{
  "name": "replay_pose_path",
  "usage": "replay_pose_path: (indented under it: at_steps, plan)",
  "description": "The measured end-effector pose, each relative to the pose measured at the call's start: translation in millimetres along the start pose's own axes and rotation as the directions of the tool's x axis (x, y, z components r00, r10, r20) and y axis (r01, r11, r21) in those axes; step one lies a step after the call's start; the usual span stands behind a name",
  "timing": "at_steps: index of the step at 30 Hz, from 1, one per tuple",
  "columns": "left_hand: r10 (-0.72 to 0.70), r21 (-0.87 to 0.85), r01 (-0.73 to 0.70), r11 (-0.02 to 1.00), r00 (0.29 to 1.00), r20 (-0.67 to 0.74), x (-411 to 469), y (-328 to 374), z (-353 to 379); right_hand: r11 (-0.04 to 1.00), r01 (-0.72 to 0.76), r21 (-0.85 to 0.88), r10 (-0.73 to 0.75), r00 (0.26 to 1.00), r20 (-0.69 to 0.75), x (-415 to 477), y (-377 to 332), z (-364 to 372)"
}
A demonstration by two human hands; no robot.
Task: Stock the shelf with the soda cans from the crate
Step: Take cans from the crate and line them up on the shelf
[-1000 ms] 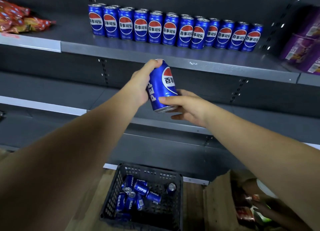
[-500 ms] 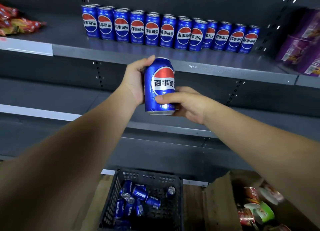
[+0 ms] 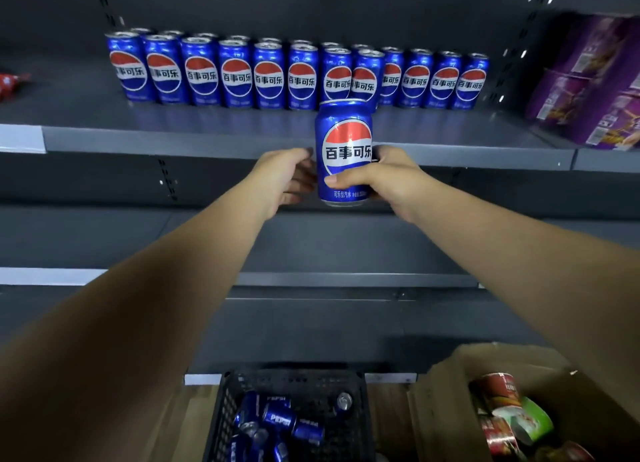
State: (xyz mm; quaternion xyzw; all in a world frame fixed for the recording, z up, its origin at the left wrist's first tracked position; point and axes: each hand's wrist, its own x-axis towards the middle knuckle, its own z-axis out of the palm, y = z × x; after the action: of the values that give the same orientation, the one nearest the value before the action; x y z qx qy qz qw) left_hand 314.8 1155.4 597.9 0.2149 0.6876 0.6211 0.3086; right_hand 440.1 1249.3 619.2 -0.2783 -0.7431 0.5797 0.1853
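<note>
Can (image 3: 344, 151): upright, before shelf (image 3: 207, 139) edge, row (image 3: 235, 73) at 12 o'clock. Right hand (image 3: 388, 177), arm outstretched, clamps it, thumb across front; left hand (image 3: 284, 177) at 9 o'clock, fingers curled, contact unclear.

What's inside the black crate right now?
Blue soda cans lie jumbled in the crate. Its near end runs off the frame, so the full count is hidden.

The soda can (image 3: 344, 150) in the right grip (image 3: 384, 181) is blue with a red-white-blue roundel. Above it, matching stocked cans (image 3: 235, 77) on a grey shelf (image 3: 173, 139); below, a black lattice crate (image 3: 221, 409).
</note>
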Motion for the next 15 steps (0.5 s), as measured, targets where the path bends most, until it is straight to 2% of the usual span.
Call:
replay_pose_path:
  at_steps: [7,15]
  plan:
    - [0.116,-0.004,-0.116,0.993,0.991,-0.066,44.5,37.8,38.5,0.993,0.083,0.080,-0.077,0.994,-0.074,56.7,-13.5,-42.4]
    - [0.175,0.121,-0.157,0.980,0.972,-0.156,108.8,58.8,73.1,0.994,0.087,0.061,-0.075,0.982,-0.175,138.5,-5.1,-92.1]
